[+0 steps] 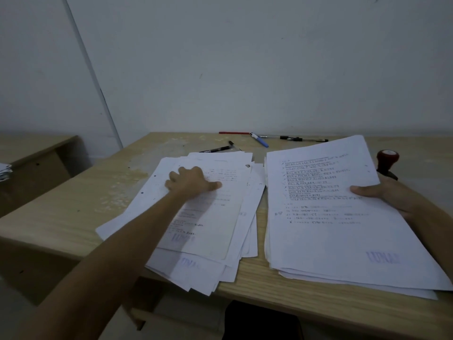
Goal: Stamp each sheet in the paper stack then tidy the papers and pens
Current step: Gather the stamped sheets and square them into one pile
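The left hand presses curled fingers on the fanned stamped pile at 9 o'clock to pin it, while the right hand, thumb on top, grips the stack's top sheet at 3 o'clock, stamp behind, pens at 12 o'clock on the bench.

One head-worn camera looks forward and down from close above the wooden desk, facing the grey wall behind it, with both forearms reaching in from the near edge
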